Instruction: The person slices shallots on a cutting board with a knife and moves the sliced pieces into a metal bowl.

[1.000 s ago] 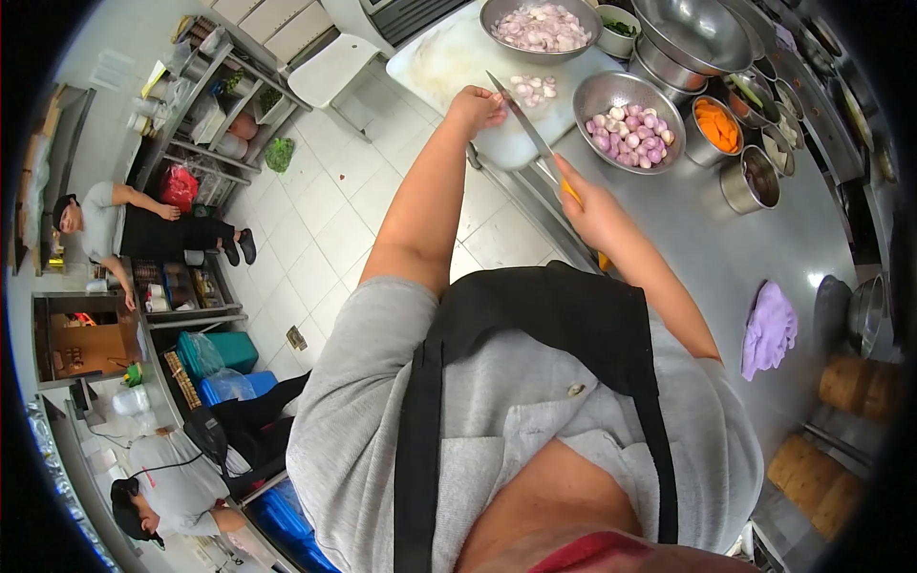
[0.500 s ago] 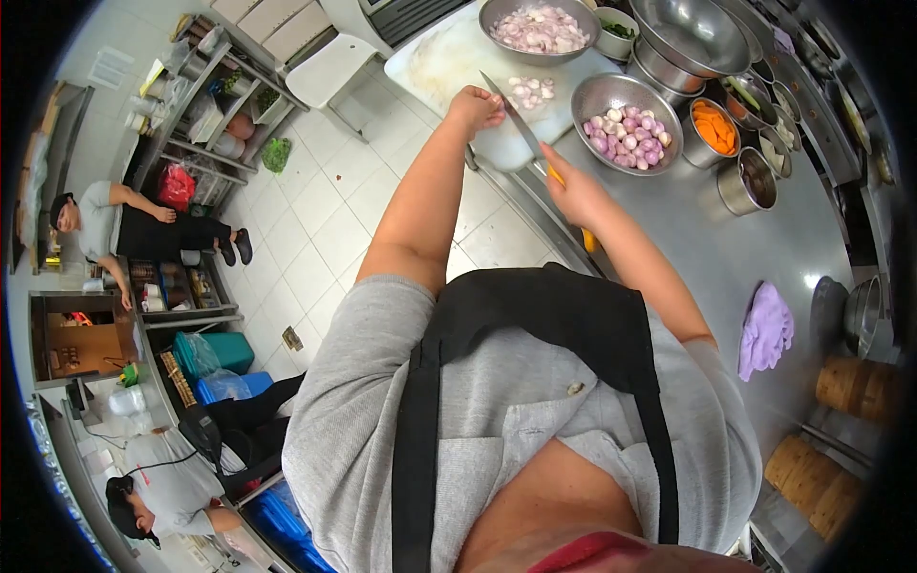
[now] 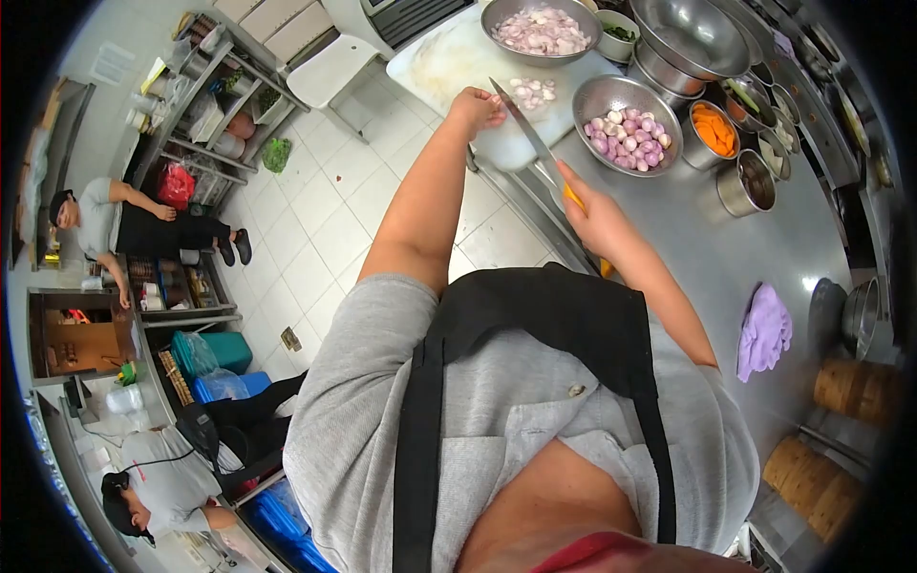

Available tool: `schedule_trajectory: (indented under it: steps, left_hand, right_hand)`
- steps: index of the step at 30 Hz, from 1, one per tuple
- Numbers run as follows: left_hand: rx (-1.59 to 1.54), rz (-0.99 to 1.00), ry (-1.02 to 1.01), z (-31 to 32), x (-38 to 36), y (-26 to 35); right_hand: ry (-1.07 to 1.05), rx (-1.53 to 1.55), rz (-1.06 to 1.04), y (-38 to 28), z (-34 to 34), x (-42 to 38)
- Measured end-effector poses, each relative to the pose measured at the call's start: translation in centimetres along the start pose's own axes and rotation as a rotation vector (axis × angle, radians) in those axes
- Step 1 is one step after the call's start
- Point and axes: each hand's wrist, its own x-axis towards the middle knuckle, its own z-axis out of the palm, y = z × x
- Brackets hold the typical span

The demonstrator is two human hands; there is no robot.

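My right hand [image 3: 594,212] is closed round the yellow handle of a kitchen knife [image 3: 528,132], whose blade slants across the white cutting board [image 3: 430,72]. Beside the blade, over the board's near edge, my left hand [image 3: 475,110] is curled with its fingertips pinched together. What they hold, if anything, is too small to make out. A small pile of sliced shallots [image 3: 532,93] lies on the board just past the blade. To the right, a perforated metal bowl [image 3: 585,100] holds whole peeled shallots [image 3: 628,140]. A larger bowl of sliced shallots [image 3: 540,31] stands at the board's far side.
On the steel counter [image 3: 697,244] are a pot of orange pieces [image 3: 713,132], a metal pot [image 3: 745,184], stacked bowls [image 3: 693,38] and a purple cloth [image 3: 766,329]. A white chair [image 3: 330,74] stands beyond the board. Two people work at the left.
My right hand has drawn the knife back a little, toward my body and to the right. My left hand stays almost in place by the blade.
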Motion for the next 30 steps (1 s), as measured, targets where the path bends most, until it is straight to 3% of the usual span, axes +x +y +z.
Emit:
schedule_trajectory:
  steps: [18,22,25,27,30]
  left_hand:
    - [0.056,-0.011,0.016,0.4,-0.7,0.5]
    - [0.08,-0.013,0.008,0.3,-0.5,0.7]
    - [0.039,-0.031,-0.035,0.0,-0.5,0.6]
    - [0.037,-0.015,-0.036,-0.1,0.2,0.2]
    - [0.031,-0.022,-0.04,-0.1,0.3,0.2]
  right_hand:
    - [-0.044,-0.155,0.068,-0.1,1.2,4.7]
    - [-0.108,-0.146,0.085,-1.0,-0.5,2.5]
    - [-0.128,-0.054,0.148,-1.0,-1.6,0.8]
    - [-0.192,0.123,0.352,-1.0,-1.9,0.9]
    - [-0.079,0.198,0.326,-1.0,-1.0,1.6]
